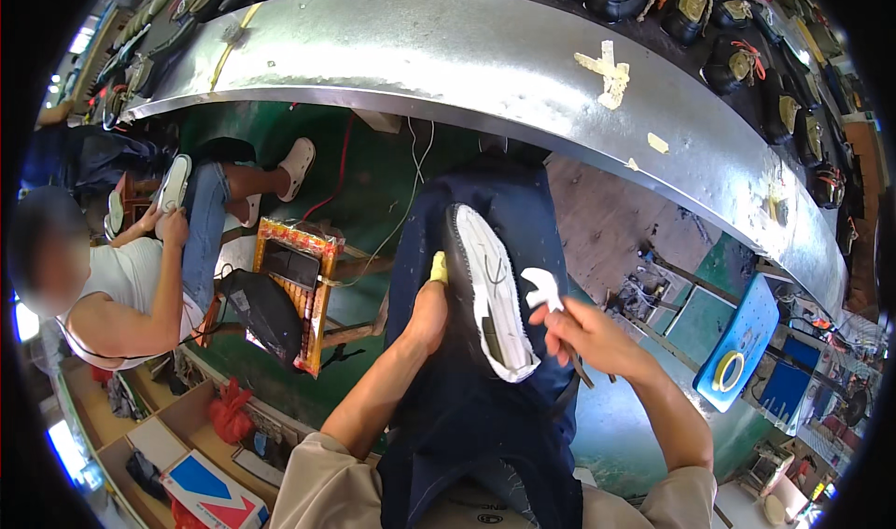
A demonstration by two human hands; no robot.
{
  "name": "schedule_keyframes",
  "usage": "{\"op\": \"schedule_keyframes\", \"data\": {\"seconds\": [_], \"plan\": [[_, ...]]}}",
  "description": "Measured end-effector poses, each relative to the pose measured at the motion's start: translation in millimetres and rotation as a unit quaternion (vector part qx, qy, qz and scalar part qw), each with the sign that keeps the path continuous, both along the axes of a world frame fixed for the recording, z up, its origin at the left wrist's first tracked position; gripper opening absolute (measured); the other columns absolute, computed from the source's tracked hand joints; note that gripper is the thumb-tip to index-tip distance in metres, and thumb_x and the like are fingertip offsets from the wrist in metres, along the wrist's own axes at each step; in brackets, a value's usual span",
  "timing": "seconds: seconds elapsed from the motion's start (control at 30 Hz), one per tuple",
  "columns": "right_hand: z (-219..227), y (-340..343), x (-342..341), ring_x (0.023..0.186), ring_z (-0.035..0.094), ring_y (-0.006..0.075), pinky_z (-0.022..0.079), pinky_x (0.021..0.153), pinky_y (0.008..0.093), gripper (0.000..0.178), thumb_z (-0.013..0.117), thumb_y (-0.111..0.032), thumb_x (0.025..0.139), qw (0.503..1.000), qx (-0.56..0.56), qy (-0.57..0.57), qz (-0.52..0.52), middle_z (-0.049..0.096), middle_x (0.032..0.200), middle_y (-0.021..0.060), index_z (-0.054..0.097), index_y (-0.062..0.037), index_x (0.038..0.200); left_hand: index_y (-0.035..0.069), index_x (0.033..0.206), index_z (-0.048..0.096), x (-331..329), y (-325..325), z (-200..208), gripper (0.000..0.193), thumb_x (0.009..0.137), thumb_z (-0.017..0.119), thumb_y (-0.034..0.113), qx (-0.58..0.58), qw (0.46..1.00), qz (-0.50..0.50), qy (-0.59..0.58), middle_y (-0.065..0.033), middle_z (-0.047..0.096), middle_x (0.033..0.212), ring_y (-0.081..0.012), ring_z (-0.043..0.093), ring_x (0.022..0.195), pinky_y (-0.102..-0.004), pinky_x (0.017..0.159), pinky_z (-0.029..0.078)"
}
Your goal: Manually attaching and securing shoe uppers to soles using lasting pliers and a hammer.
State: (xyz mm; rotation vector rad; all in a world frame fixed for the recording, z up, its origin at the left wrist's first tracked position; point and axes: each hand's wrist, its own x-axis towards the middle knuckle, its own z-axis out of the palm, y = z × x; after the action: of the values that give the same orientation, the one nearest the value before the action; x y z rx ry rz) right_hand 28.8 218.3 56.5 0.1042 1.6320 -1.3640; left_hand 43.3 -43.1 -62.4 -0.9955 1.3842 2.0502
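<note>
A long shoe point(495, 291) lies over my lap, its white underside facing up. Stitching runs along its edge, and black upper shows at its left side. My left hand point(427, 316) grips that side of the shoe, with a yellow cover on one finger. Just right of the shoe, my right hand point(590, 335) is closed on a white curved piece point(541, 287); its material is hard to make out. The piece is close to the shoe's edge. A dark apron point(420, 216) covers my legs beneath the shoe.
Ahead stands a metal-edged bench point(448, 62) with several black shoes point(686, 16) on it. At left a seated person point(140, 277) holds another shoe point(174, 184). A wooden stool point(322, 258) bears a phone and a black bag. A blue stool point(747, 333) holding a tape roll stands right.
</note>
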Motion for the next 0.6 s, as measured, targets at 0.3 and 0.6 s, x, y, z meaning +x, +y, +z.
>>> {"op": "schedule_keyframes", "data": {"seconds": [0.3,0.6], "plan": [[5.8,-38.9,-25.2,0.08,0.073,0.0294,0.056,0.067,0.0414,0.026,0.052,-0.025,0.108,0.937,0.114,0.249,0.219,0.072,0.089,0.0165,0.054,0.0004,0.107,-0.002,0.159,0.034,-14.6,8.0,31.6,0.059,0.115,0.032,0.037,-0.061,0.97,-0.131,0.196,-0.014,0.045,0.158,-0.0227,0.038,0.148,-0.0338,0.123,0.027],[12.9,-51.9,-21.6,0.062,0.069,0.0252,0.055,0.056,0.0359,0.019,0.06,-0.02,0.101,0.728,0.229,0.549,0.341,0.064,0.069,0.0108,0.054,-0.0023,0.094,0.007,0.167,0.012,6.4,1.1,31.6,0.062,0.113,0.038,0.026,0.102,0.969,-0.051,0.22,-0.0127,0.019,0.172,-0.0237,0.019,0.158,-0.0363,0.128,0.015]]}}
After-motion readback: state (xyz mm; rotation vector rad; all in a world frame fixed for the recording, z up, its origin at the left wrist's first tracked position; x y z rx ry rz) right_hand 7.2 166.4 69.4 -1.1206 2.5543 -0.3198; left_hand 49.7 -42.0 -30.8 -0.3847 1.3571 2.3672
